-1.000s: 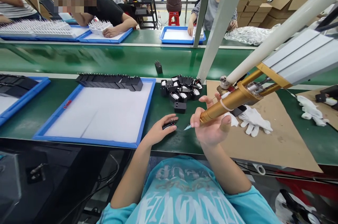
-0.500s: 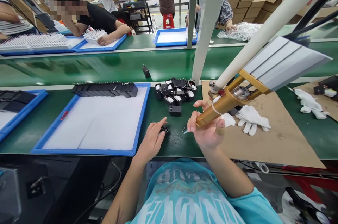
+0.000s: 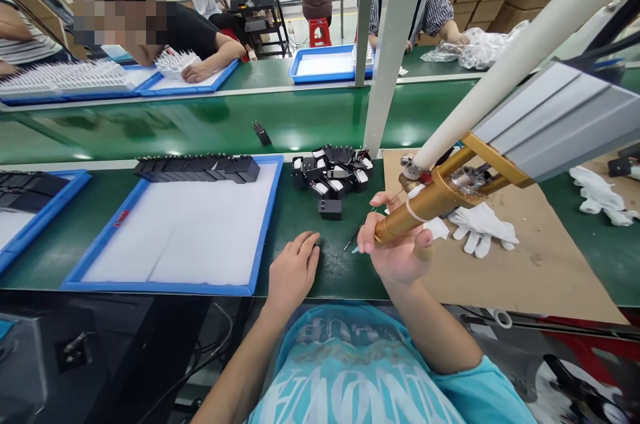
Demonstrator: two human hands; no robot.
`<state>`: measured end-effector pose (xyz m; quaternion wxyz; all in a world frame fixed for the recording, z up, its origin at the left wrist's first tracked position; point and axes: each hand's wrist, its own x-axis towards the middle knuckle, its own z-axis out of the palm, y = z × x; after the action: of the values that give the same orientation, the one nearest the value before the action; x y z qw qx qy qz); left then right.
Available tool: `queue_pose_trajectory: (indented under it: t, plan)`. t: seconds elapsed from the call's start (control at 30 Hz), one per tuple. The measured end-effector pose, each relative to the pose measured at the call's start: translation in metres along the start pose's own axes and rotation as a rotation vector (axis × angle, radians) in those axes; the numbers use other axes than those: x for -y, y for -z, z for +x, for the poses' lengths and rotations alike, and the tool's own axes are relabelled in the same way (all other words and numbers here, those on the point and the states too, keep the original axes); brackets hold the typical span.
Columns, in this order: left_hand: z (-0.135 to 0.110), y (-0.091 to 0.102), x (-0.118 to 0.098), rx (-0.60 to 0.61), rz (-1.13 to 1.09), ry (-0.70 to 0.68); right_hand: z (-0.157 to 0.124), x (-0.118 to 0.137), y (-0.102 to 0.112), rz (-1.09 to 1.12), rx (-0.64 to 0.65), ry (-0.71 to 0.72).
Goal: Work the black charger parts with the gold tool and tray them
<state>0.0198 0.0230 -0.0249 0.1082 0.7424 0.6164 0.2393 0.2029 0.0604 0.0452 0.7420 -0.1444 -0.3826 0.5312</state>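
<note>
My right hand (image 3: 400, 254) is wrapped round the lower end of a gold-coloured cylindrical tool (image 3: 415, 207), which has a grey finned body (image 3: 555, 124) at its upper end. My left hand (image 3: 294, 271) lies on the green table with its fingers together and curled down. Whatever is under those fingers is hidden. Just beyond it sits a single black adapter housing (image 3: 331, 210). Behind that is a pile of black adapter housings (image 3: 333, 171), several with white insides. A thin pointed tool (image 3: 354, 237) lies beside my right fingers.
On the left, a blue-rimmed tray (image 3: 165, 289) bears a row of black adapters (image 3: 197, 169). Brown cardboard (image 3: 530, 277) with white gloves (image 3: 484, 229) lies to the right. One black plug adapter (image 3: 261, 133) rests on the green belt (image 3: 200, 131). A metal post (image 3: 387, 71) stands ahead; co-workers sit beyond.
My left fingers have closed over the small black part that showed beneath them. The plug adapter on the belt has shifted left. My right hand keeps its hold on the gold tool.
</note>
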Motion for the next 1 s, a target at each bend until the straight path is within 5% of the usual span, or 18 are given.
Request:
queue_pose_trajectory:
  t: [0.17, 0.4, 0.57, 0.7, 0.83, 0.9, 1.0]
  plan:
    - [0.002, 0.005, 0.007, 0.106, -0.114, 0.122, 0.001, 0.001, 0.003, -0.012, -0.006, 0.008]
    - [0.011, 0.022, 0.014, 0.130, -1.385, 0.707, 0.002, 0.004, 0.006, -0.082, -0.047, -0.006]
    - [0.009, 0.038, 0.012, 0.082, -1.563, 0.665, 0.002, 0.005, 0.008, -0.107, -0.050, -0.019]
    - [0.019, 0.053, 0.043, -0.023, -1.136, 0.516, 0.004, 0.005, 0.011, -0.114, -0.044, -0.022]
    - [0.055, 0.077, 0.109, -0.148, -0.127, 0.303, 0.007, 0.005, 0.015, -0.144, -0.058, -0.034]
    - [0.074, 0.091, 0.139, -0.111, 0.255, 0.286, 0.008, 0.005, 0.017, -0.156, -0.068, -0.027]
    - [0.096, 0.112, 0.167, 0.019, 0.502, 0.339, 0.010, 0.006, 0.020, -0.177, -0.087, -0.013]
